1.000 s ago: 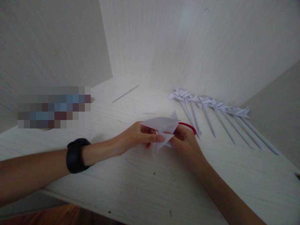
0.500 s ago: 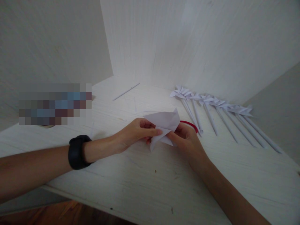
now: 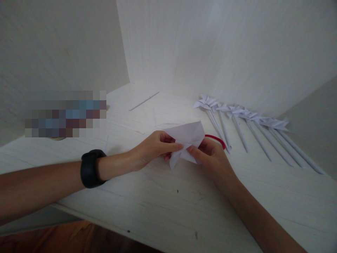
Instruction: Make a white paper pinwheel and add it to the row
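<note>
Between my two hands is a folded white paper pinwheel head (image 3: 186, 135), its flaps bent in toward the middle. My left hand (image 3: 155, 147) pinches its left side, the thumb pressed near the centre. From the right, my right hand (image 3: 210, 153) grips the other side, thumb on a lower flap. Most of the other fingers are hidden behind the paper. A red curved handle (image 3: 217, 138), perhaps of scissors, shows just beyond my right hand; the remainder is covered.
Several white paper pinwheels on rolled paper sticks (image 3: 246, 121) lie in a row at the right. A lone paper stick (image 3: 144, 101) rests near the back corner. White walls (image 3: 163, 45) enclose the white table (image 3: 158, 207). A pixelated patch (image 3: 65, 114) covers something at the left.
My right thumb has shifted slightly up toward the paper's centre, and the upper flap lies a little flatter. The whole view has drifted slightly.
</note>
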{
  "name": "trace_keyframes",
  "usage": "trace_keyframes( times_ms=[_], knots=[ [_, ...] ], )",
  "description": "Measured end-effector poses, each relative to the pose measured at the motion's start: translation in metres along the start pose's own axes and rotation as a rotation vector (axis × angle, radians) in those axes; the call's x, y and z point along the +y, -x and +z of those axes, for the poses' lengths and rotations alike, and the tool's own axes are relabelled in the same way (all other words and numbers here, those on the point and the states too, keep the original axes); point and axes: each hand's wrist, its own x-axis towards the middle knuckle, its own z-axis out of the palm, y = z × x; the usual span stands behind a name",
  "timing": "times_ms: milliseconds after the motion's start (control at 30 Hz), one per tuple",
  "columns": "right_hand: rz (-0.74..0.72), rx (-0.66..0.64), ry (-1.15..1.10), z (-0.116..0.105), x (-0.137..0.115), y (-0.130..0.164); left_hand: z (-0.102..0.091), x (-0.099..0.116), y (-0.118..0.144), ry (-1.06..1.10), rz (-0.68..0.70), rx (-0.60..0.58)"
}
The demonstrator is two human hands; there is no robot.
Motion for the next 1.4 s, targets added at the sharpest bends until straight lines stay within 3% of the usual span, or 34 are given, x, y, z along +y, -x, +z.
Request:
trace_keyframes(
  times_ms=[567, 1000, 1167, 1400],
  knots=[
    [-0.076, 0.011, 0.146, -0.002, 0.000, -0.001, -0.003, -0.003, -0.001, -0.002, -0.018, -0.005],
    [-0.167, -0.030, 0.254, -0.003, 0.002, -0.002, -0.001, -0.002, 0.002, -0.053, -0.033, 0.059],
    [-0.295, 0.124, 0.247, -0.007, -0.001, 0.000, 0.000, -0.002, 0.002, -0.045, -0.056, 0.049],
    [-0.638, 0.355, 0.465, -0.008, -0.015, 0.006, 0.004, 0.004, 0.005, -0.056, -0.080, 0.057]
  ],
)
